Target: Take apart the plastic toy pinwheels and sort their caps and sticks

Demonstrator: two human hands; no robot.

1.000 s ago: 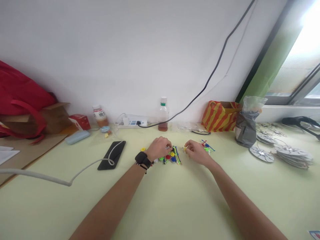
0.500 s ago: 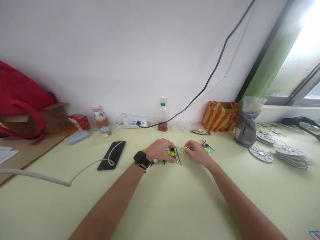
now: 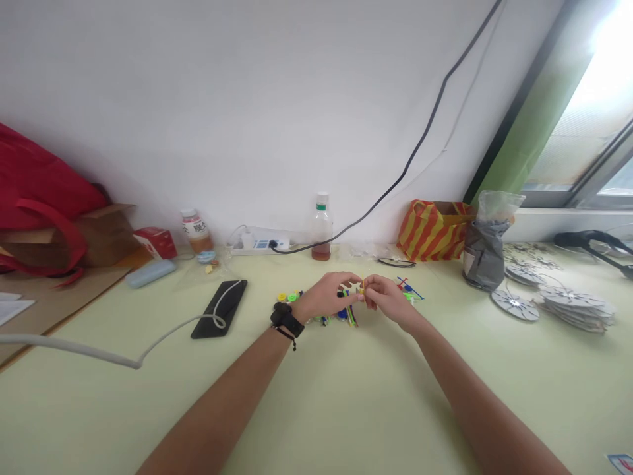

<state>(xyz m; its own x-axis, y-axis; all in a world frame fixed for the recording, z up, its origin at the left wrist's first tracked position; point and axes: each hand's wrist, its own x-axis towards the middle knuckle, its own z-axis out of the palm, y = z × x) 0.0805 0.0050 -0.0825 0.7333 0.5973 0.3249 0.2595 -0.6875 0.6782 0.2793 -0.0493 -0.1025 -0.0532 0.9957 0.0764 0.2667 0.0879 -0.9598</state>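
My right hand (image 3: 390,301) pinches a small yellow plastic piece (image 3: 362,287) between thumb and fingertips. From the other side my left hand (image 3: 332,294), with a black watch (image 3: 287,316) at its wrist, closes its thumb and fingertips on the same piece. The piece is too small to make out its exact kind. Below and behind my left hand lies a pile of small coloured plastic parts, partly covered: a green round piece (image 3: 292,297), a yellow round piece (image 3: 281,297) and several thin sticks (image 3: 352,318). Right of my right hand lie red and blue sticks (image 3: 409,288).
A black phone (image 3: 220,310) with a white cable lies at left. Along the wall stand a power strip (image 3: 260,243), a bottle (image 3: 321,231) and a striped bag (image 3: 432,231). At right are a grey bag (image 3: 482,257) and stacked white discs (image 3: 576,307).
My left hand has moved right, from over the parts pile to the yellow piece in my right hand. Both hands now meet there. More of the round pieces at left show.
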